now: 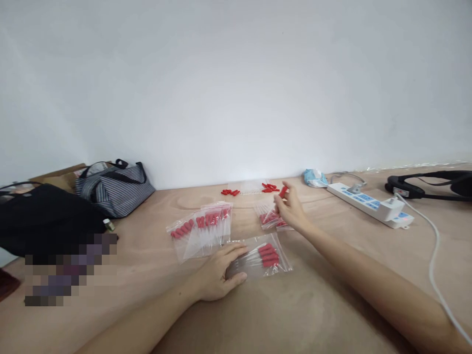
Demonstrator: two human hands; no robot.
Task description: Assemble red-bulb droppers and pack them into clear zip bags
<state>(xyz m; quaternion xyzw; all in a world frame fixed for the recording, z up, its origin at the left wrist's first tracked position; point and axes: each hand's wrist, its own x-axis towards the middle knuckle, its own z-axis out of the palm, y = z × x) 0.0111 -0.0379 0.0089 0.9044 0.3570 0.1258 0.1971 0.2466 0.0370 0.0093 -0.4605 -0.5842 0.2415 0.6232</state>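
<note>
My left hand [221, 273] lies at the left end of a clear zip bag [282, 248] that holds several droppers with red bulbs [268, 254] and pale, thin stems. Its thumb and fingers are spread, with the fingers resting on the bag. Farther off, my right hand [290, 205] pinches a small red rubber bulb [283, 191] between thumb and fingers. Beneath that hand lie more bagged red-bulbed droppers [268, 216], partly covered by it. Loose red bulbs [270, 187] are just left of the right hand, beside a row of clear thin tubes [251, 187].
Filled zip bags [206, 231] overlap left of centre, and another group of red bulbs [230, 192] lies near the wall. A striped bag [118, 189] and a black bag [47, 221] stand left. At right are a blue mask [314, 178], a power strip [363, 200] and a black headset [409, 188].
</note>
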